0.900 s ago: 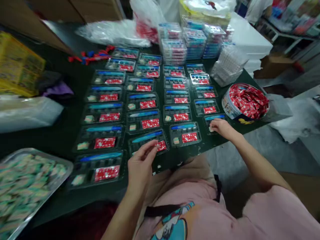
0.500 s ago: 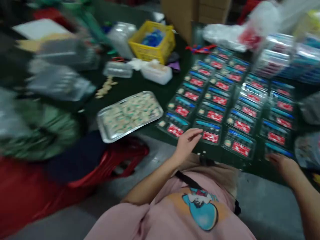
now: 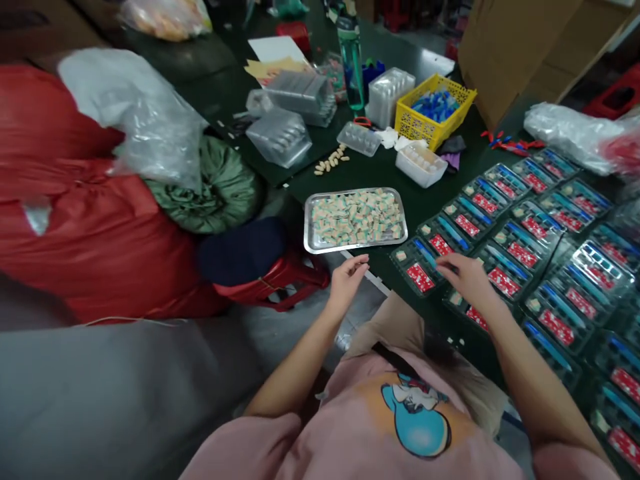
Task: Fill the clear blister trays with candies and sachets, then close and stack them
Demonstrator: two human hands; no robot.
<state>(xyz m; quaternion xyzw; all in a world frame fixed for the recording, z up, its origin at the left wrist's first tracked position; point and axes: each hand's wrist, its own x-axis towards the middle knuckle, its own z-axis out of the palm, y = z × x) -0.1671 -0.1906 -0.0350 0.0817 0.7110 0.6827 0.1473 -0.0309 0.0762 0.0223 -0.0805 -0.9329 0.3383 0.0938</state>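
Observation:
My left hand (image 3: 347,283) hovers at the table edge, just below a metal tray (image 3: 311,248) full of small beige-and-green blocks (image 3: 357,217). Its fingers are loosely bent, thumb and forefinger slightly apart, with nothing visible between them. Over the near end of the rows of clear plastic packs, my right hand (image 3: 466,277) has thumb and fingers drawn together; anything in them is too small to make out. Beside its fingertips lies a pack (image 3: 415,267) holding a small beige block, a blue stick-like piece and a red-and-white patterned piece.
Behind the tray are loose beige pieces (image 3: 332,161), a white tub (image 3: 421,175), a yellow basket (image 3: 409,125) of blue pieces and a bottle (image 3: 351,67). Stacked clear trays (image 3: 280,137) stand farther left. A red stool (image 3: 290,283) and large red sacks (image 3: 100,240) flank the table.
The view has swung left. My right hand has moved from the packs at the right to those nearest the tray. My left hand has shifted off the packs toward the tray's near edge.

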